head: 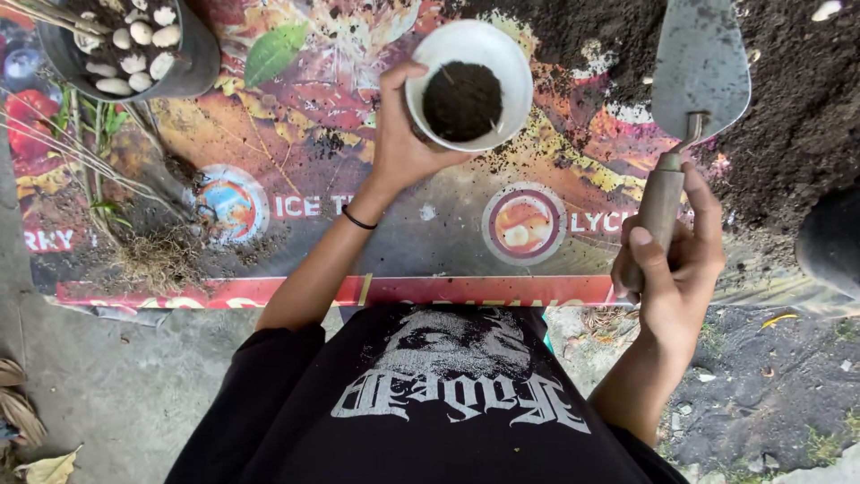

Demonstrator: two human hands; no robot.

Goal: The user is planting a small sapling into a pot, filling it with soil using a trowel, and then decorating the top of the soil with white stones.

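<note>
Outdoors in daylight: grey concrete floor (107, 385), a colourful printed banner (313, 134) spread on it, dry leaves (27, 430) at left, weedy dirt at right.

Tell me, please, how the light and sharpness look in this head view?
Head view: soft even daylight, no hard shadows or glare; the white cup in the left hand and the trowel in the right hand are sharp; wide-angle bending shows at the edges.

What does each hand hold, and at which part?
The left hand grips the white pot of soil by its side wall. The right hand holds the trowel by its wooden handle.
</note>
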